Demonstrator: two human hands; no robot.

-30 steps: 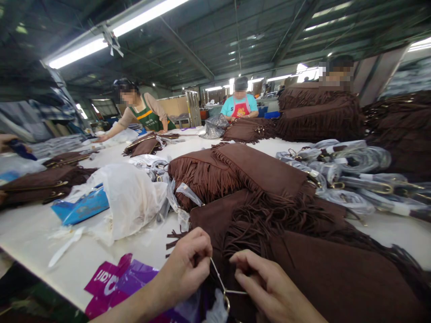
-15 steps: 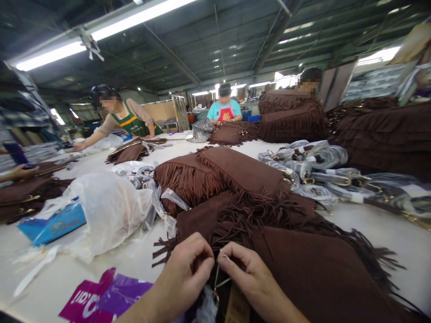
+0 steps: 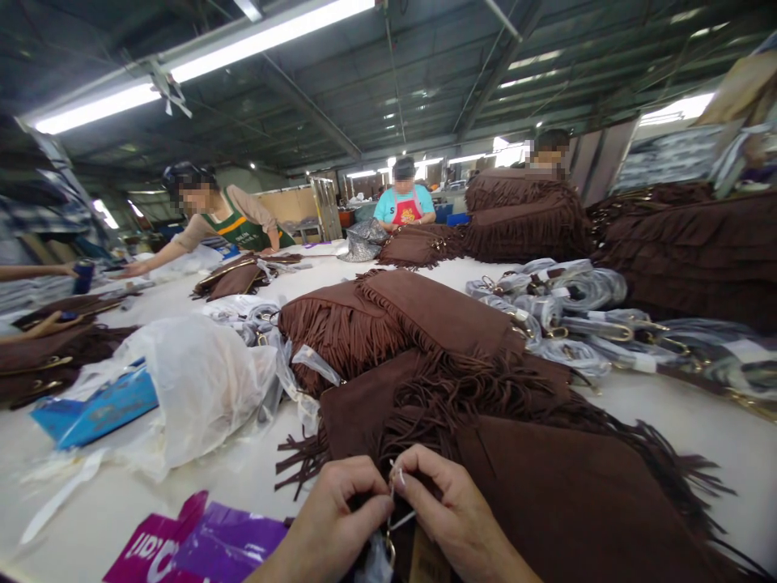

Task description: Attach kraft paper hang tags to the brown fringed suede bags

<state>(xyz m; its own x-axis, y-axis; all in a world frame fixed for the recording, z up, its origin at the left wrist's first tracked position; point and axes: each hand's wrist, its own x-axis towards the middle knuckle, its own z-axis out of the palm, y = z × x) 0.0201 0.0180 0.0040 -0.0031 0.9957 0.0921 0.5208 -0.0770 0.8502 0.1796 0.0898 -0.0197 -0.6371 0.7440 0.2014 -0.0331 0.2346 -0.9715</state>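
Observation:
My left hand [image 3: 340, 510] and my right hand [image 3: 446, 506] meet fingertip to fingertip at the bottom middle, both closed in a pinch. A thin white string [image 3: 401, 521] runs between them; its end shows at my right thumb. Just below hang a gold metal clasp [image 3: 390, 552] and a brown tag [image 3: 430, 559], partly hidden by my hands. A dark brown fringed bag [image 3: 564, 478] lies flat by my right hand. Clear plastic wrap [image 3: 375, 563] shows under my left wrist.
More fringed bags [image 3: 443, 308] are piled ahead. Plastic-wrapped straps [image 3: 571, 295] lie to the right, before tall bag stacks [image 3: 685, 251]. On the left are a white plastic bag [image 3: 194, 389], a blue box [image 3: 91, 405] and purple packaging [image 3: 224, 538]. Co-workers [image 3: 404, 198] stand around the table.
My hands have dropped slightly, and the fingertips have drawn closer together on the string. At far left, a co-worker's hand with a dark object has reached farther in over the table.

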